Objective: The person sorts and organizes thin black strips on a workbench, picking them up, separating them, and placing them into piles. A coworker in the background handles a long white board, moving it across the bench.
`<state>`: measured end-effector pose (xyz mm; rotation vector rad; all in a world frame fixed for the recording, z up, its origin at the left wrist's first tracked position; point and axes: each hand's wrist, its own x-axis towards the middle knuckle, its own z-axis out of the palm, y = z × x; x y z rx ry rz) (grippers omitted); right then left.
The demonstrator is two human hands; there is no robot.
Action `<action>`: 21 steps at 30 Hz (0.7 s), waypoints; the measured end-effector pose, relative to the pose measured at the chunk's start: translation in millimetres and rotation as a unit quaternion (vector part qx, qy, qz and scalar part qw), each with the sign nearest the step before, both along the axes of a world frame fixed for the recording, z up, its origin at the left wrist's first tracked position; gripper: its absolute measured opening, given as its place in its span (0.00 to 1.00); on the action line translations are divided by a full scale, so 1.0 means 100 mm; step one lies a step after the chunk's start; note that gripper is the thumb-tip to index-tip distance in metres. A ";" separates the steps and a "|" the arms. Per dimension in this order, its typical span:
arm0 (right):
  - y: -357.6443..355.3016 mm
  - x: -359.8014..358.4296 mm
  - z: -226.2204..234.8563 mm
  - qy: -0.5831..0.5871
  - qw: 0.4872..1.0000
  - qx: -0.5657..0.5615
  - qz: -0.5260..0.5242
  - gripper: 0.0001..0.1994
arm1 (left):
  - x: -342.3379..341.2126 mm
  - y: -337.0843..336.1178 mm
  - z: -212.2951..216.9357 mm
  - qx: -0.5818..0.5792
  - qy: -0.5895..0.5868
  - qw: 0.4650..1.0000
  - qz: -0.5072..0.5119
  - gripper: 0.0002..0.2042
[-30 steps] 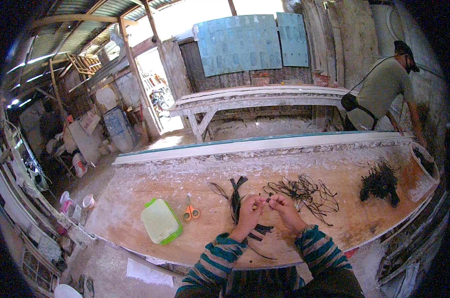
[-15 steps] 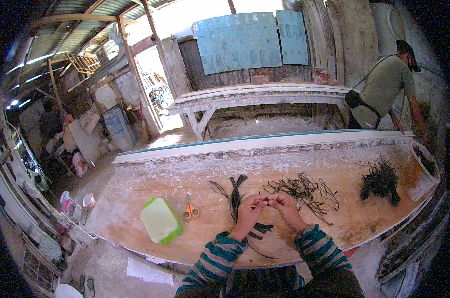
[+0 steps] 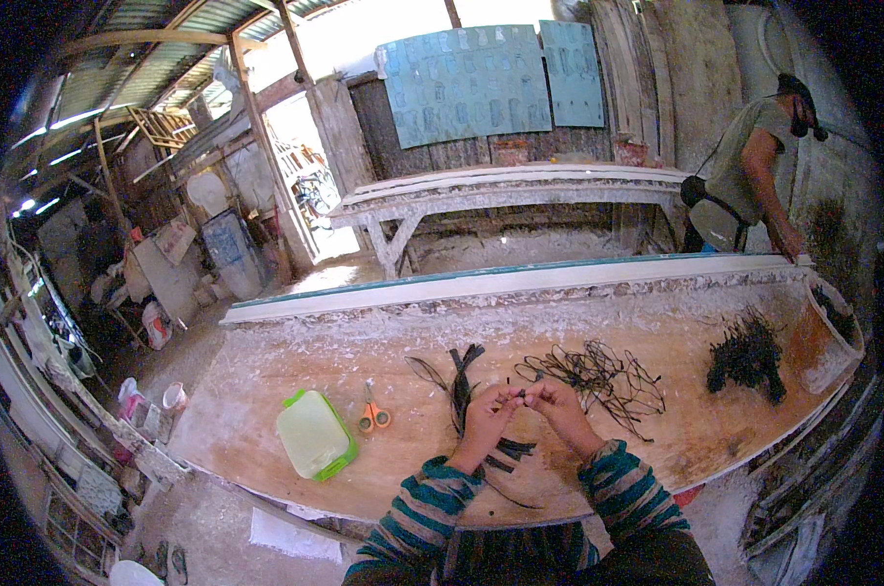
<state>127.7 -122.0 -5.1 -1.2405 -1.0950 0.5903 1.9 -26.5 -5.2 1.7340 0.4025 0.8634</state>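
Observation:
Above the wooden tabletop (image 3: 237,400), my left hand (image 3: 488,420) and my right hand (image 3: 556,408) meet at the fingertips. Both are closed in a pinch on one small black piece (image 3: 520,394), mostly hidden by the fingers; its exact kind is too small to tell. Beside and partly under my left hand lies a bunch of flat black strips (image 3: 460,376). Just beyond my right hand spreads a loose tangle of thin black cords (image 3: 603,379). Orange-handled scissors (image 3: 374,418) rest left of the strips, near a pale box with green clips (image 3: 315,435).
A dark bundle of cords (image 3: 747,359) lies at the right, near a whitish tub (image 3: 822,361) on its side. A long white moulding (image 3: 500,285) runs along the far edge. Beyond its right end a person (image 3: 744,166) bends with one arm reaching down. Another bench (image 3: 520,181) stands behind.
My hands stay nearly in place, fingertips shifting slightly around the small black piece. At the far right, the person has turned and brought a hand to the end of the moulding.

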 end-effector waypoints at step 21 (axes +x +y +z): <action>0.00 0.02 0.01 0.062 0.997 0.002 0.036 0.08 | 0.02 0.07 -0.04 -0.016 -0.026 0.998 -0.057 0.08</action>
